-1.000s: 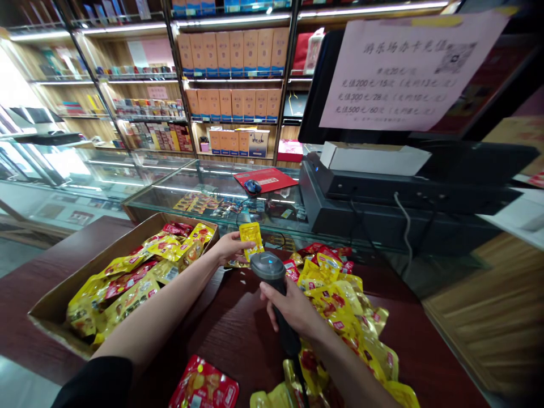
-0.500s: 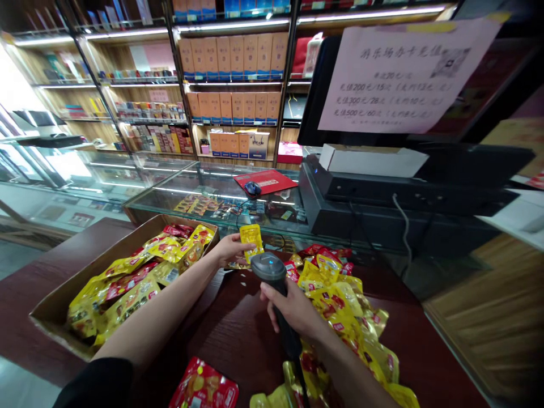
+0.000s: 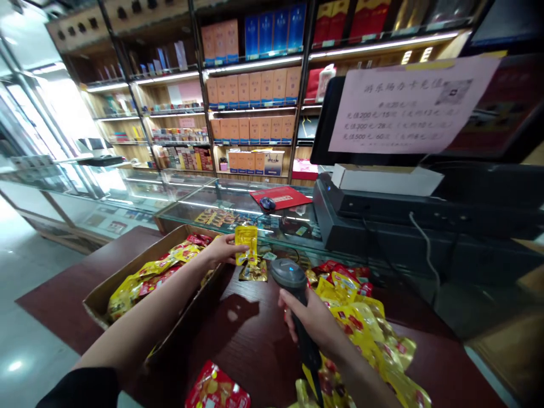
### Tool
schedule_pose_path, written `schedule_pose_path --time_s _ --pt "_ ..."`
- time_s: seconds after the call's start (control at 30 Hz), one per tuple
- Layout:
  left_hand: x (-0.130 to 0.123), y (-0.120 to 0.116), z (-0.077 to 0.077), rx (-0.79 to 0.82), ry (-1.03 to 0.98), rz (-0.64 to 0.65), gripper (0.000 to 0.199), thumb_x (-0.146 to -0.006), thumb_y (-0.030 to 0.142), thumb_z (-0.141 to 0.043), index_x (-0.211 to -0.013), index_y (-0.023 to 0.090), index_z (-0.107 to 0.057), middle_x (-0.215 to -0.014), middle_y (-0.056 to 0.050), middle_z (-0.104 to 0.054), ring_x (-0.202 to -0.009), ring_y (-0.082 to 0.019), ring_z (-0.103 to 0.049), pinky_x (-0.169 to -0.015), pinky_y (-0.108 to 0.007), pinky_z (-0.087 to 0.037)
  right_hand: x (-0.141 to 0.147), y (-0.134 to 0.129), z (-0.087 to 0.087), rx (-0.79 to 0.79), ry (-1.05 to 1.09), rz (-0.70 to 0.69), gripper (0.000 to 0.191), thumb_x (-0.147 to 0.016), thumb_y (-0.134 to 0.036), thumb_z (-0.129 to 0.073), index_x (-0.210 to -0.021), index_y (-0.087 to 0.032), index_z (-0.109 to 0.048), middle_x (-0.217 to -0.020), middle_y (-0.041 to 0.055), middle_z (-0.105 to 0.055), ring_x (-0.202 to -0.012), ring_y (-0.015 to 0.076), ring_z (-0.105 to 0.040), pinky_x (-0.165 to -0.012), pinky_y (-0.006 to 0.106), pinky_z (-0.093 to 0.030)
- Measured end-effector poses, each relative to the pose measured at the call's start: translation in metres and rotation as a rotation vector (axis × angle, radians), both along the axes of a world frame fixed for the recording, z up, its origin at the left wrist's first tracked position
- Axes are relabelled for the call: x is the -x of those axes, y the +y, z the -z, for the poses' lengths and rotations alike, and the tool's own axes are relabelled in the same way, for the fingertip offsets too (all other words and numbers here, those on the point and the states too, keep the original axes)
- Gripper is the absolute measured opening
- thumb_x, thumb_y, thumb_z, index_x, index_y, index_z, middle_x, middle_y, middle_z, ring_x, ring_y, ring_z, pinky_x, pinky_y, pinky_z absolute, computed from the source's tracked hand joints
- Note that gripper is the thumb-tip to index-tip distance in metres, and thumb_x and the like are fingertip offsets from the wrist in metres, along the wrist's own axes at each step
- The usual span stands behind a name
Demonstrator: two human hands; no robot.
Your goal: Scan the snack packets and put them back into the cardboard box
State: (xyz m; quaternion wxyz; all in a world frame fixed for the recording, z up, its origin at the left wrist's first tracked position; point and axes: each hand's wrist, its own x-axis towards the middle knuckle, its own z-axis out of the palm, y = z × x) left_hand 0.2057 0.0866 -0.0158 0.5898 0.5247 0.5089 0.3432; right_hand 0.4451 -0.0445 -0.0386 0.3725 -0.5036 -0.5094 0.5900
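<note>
My left hand (image 3: pixel 224 250) pinches a small yellow snack packet (image 3: pixel 246 242) by its left edge and holds it upright above the tabletop. Just below it, a gold packet (image 3: pixel 254 271) lies on the table. My right hand (image 3: pixel 306 316) is wrapped round the handle of a black barcode scanner (image 3: pixel 289 274), whose head faces away from me, apart from the yellow packet. Beneath my left forearm stands a cardboard box (image 3: pixel 96 302) of yellow and red packets, partly hidden by the arm. A heap of yellow, gold and red packets (image 3: pixel 359 323) lies right of the scanner.
A red packet (image 3: pixel 218 387) lies at the table's near edge. Beyond the dark red table (image 3: pixel 238 334) is a glass counter (image 3: pixel 199 195) with a mouse (image 3: pixel 267 203) on a red mat (image 3: pixel 291 196). A monitor with a taped paper notice (image 3: pixel 408 107) stands at right, before stocked shelves.
The view has tilted up and shifted left. The yellow packet has moved left, away from the scanner head, and the gap between them is wider. Both hands keep their holds.
</note>
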Motion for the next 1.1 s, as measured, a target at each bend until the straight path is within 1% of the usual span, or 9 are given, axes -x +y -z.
schedule_pose_path --time_s 0.17,0.3,0.47,0.53,0.63,0.77,0.9,1.0,1.1 --pt "0.092 -0.035 -0.039 -0.105 0.139 -0.213 0.058 -0.051 0.041 -0.085 -0.101 0.017 -0.068 -0.093 -0.007 -0.072 -0.072 -0.015 -0.065 -0.053 -0.019 -0.045 0.002 -0.001 -0.002 0.016 -0.028 -0.010 0.045 -0.078 -0.062 -0.054 -0.081 -0.017 -0.050 -0.043 -0.0065 -0.051 -0.031 0.0089 -0.048 -0.034 0.019 -0.035" --pt "0.157 -0.064 -0.057 -0.157 0.158 -0.367 0.062 -0.049 0.043 -0.085 -0.101 0.015 -0.069 -0.092 -0.009 -0.072 -0.076 -0.019 -0.066 -0.061 -0.024 -0.049 0.004 -0.002 -0.001 0.023 -0.013 -0.028 0.045 -0.078 -0.062 -0.055 -0.081 -0.017 -0.050 -0.043 -0.0066 -0.051 -0.031 0.0083 -0.047 -0.034 0.019 -0.035" --pt "0.185 -0.072 -0.066 -0.251 0.309 -0.500 0.059 -0.048 0.047 -0.084 -0.095 0.014 -0.070 -0.089 -0.008 -0.072 -0.075 -0.017 -0.065 -0.062 -0.024 -0.048 0.001 0.000 0.001 0.008 0.011 -0.058 0.048 -0.076 -0.065 -0.055 -0.081 -0.018 -0.050 -0.043 -0.0066 -0.051 -0.031 0.0087 -0.049 -0.034 0.018 -0.034" --pt "0.174 -0.063 -0.063 -0.282 0.322 -0.461 0.060 -0.048 0.049 -0.083 -0.095 0.015 -0.069 -0.086 -0.008 -0.073 -0.073 -0.018 -0.065 -0.062 -0.025 -0.049 -0.001 0.001 0.001 -0.006 0.014 -0.050 0.048 -0.077 -0.065 -0.055 -0.081 -0.018 -0.050 -0.043 -0.0064 -0.052 -0.031 0.0089 -0.049 -0.034 0.018 -0.033" --pt "0.131 -0.042 -0.049 -0.330 0.327 -0.286 0.055 -0.053 0.049 -0.081 -0.094 0.015 -0.069 -0.085 -0.008 -0.073 -0.073 -0.020 -0.066 -0.066 -0.028 -0.050 -0.002 0.002 0.001 -0.011 0.021 -0.038 0.048 -0.077 -0.064 -0.056 -0.081 -0.017 -0.051 -0.043 -0.0060 -0.052 -0.031 0.0094 -0.049 -0.033 0.018 -0.034" --pt "0.050 -0.014 -0.009 -0.405 0.396 -0.013 0.045 -0.062 0.045 -0.075 -0.094 0.014 -0.069 -0.085 -0.007 -0.073 -0.079 -0.020 -0.067 -0.074 -0.029 -0.050 -0.004 0.001 -0.003 -0.030 0.026 -0.022 0.047 -0.078 -0.063 -0.055 -0.079 -0.016 -0.051 -0.043 -0.0052 -0.053 -0.031 0.0090 -0.048 -0.032 0.018 -0.034" --pt "-0.019 0.005 0.038 -0.465 0.674 0.182 0.031 -0.070 0.029 -0.066 -0.098 0.018 -0.070 -0.086 -0.006 -0.072 -0.082 -0.021 -0.066 -0.076 -0.029 -0.050 -0.008 0.000 -0.008 -0.051 0.041 -0.010 0.045 -0.079 -0.061 -0.055 -0.078 -0.016 -0.052 -0.043 -0.0056 -0.051 -0.031 0.0082 -0.047 -0.033 0.017 -0.034" --pt "-0.045 0.013 0.062 -0.572 0.945 0.227 0.035 -0.070 0.016 -0.061 -0.103 0.021 -0.071 -0.099 -0.010 -0.070 -0.094 -0.025 -0.064 -0.084 -0.032 -0.047 -0.011 0.001 -0.011 -0.055 0.068 0.018 0.042 -0.080 -0.058 -0.055 -0.080 -0.017 -0.051 -0.044 -0.0060 -0.051 -0.031 0.0079 -0.047 -0.033 0.017 -0.034" --pt "-0.054 0.019 0.073 -0.659 1.107 0.313 0.032 -0.073 0.021 -0.061 -0.103 0.021 -0.070 -0.101 -0.012 -0.067 -0.096 -0.027 -0.063 -0.084 -0.034 -0.046 -0.014 0.003 -0.011 -0.040 0.079 0.039 0.040 -0.081 -0.056 -0.055 -0.079 -0.017 -0.050 -0.044 -0.0066 -0.051 -0.030 0.0076 -0.046 -0.033 0.017 -0.033"
